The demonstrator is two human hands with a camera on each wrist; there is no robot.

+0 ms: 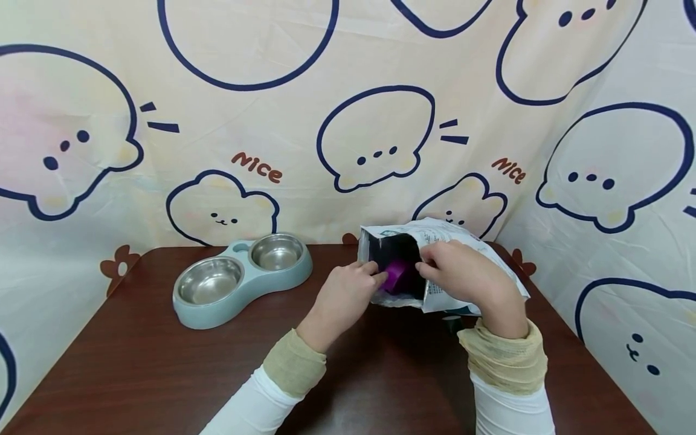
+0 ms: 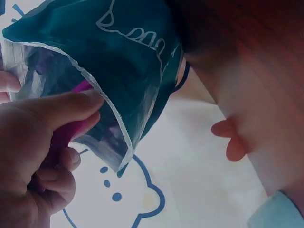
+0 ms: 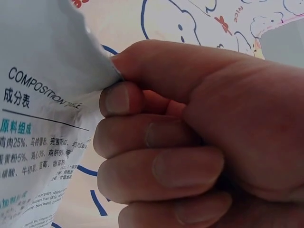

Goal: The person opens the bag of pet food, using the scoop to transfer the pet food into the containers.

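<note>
In the head view, a white pet food bag [image 1: 448, 296] lies on the table with its open mouth toward the left. My left hand [image 1: 345, 293] is at that mouth and holds a purple scoop [image 1: 396, 278], whose bowl is inside the bag. The left wrist view shows thumb and curled fingers around the scoop's handle [image 2: 61, 137], next to the bag's teal side [image 2: 128, 52]. With thumb and bent index finger, my right hand [image 1: 470, 275] pinches the edge of the opening; the right wrist view shows the printed composition table [image 3: 42, 90] beside it. The bag's contents are hidden.
A light blue double pet bowl [image 1: 231, 309] with two steel dishes stands on the left of the brown table [image 1: 217, 374]. A cloth [image 1: 293, 121] printed with cartoon animals hangs behind and at both sides. A small dark object [image 1: 452, 324] shows under the bag's front edge.
</note>
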